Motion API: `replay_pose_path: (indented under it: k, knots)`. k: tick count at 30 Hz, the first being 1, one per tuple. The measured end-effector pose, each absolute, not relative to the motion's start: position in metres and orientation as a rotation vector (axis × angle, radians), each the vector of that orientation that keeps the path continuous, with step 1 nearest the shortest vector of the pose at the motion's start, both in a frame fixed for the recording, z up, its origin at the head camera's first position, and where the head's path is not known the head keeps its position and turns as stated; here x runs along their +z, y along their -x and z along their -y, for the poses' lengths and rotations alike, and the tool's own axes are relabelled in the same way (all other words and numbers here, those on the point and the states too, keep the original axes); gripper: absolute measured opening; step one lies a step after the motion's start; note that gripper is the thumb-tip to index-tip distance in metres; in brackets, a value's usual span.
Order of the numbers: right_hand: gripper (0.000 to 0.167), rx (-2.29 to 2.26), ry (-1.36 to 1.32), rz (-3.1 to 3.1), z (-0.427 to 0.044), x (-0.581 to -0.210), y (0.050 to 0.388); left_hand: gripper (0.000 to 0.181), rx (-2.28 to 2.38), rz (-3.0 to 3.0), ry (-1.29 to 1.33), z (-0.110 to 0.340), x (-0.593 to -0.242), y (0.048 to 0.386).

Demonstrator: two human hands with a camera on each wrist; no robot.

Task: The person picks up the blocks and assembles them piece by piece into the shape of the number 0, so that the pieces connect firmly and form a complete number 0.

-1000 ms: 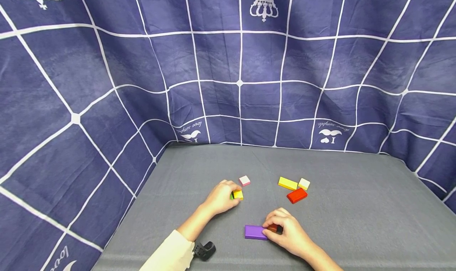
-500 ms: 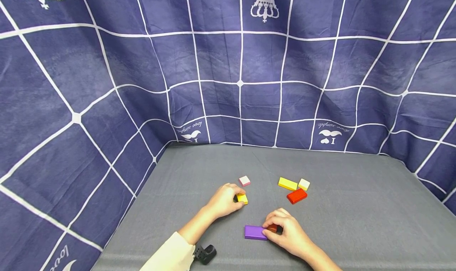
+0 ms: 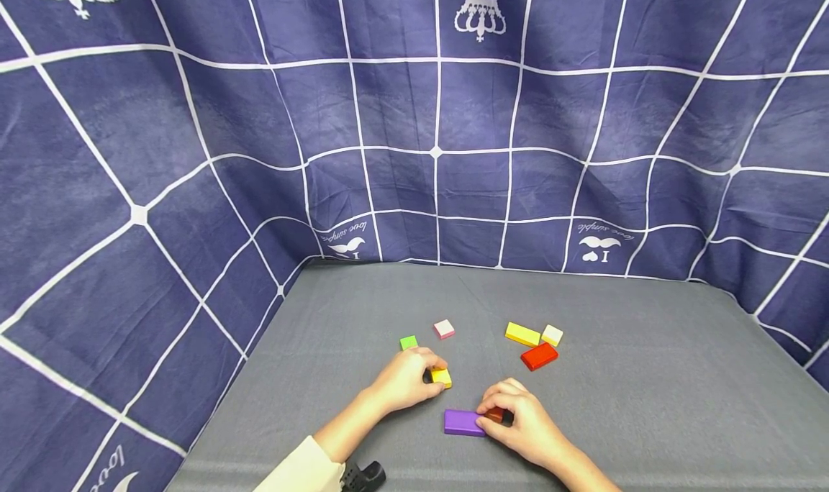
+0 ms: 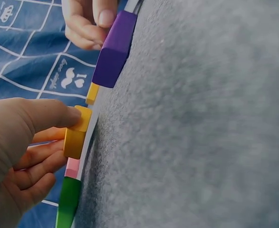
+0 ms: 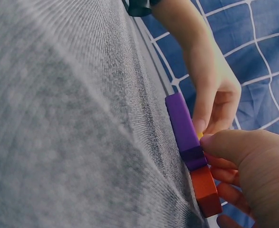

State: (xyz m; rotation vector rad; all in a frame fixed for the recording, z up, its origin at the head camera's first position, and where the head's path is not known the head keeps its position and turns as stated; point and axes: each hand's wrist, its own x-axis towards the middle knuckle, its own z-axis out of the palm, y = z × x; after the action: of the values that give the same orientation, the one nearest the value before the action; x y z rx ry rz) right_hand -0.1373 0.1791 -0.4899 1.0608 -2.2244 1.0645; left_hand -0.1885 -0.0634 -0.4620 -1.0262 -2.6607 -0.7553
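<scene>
Between thumb and fingers, my left hand (image 3: 403,384) pinches a small yellow block (image 3: 442,378); the left wrist view shows the thumb on top of that yellow block (image 4: 76,135). My right hand (image 3: 526,418) grips the right end of a purple block (image 3: 461,423) lying flat on the table. An orange-red block (image 3: 495,413) is partly hidden under the right hand. In the right wrist view this orange block (image 5: 206,191) sits at the end of the purple block (image 5: 183,127). The yellow block is behind and left of the purple one, apart from it.
A green block (image 3: 409,342) lies just behind the left hand, with a pink-sided block (image 3: 444,329) to its right. Farther right are a long yellow block (image 3: 522,334), a small pale-topped block (image 3: 553,335) and a red block (image 3: 540,357). A patterned blue curtain (image 3: 479,103) hangs behind.
My left hand has moved nearer the table's front with the yellow block, slightly rightward, and the green block has come into view behind it. The right hand and purple block have hardly moved.
</scene>
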Motion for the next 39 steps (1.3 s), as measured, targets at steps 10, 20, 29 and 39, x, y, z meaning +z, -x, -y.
replay_pose_path:
  k: [10,20,29,39]
  knots:
    - [0.028,1.065,-1.061,2.233,-0.179,-0.489,0.137,0.022,-0.732,2.686,1.087,0.065,-0.459,0.177]
    - [0.028,1.071,-1.071,2.218,-0.179,-0.489,0.137,0.021,-0.748,2.663,1.108,0.068,-0.461,0.170]
    - [0.029,1.070,-1.064,2.214,-0.179,-0.490,0.137,0.024,-0.724,2.655,1.079,0.069,-0.464,0.164]
    - [0.029,1.076,-1.063,2.217,-0.179,-0.490,0.137,0.024,-0.719,2.681,1.067,0.068,-0.463,0.159]
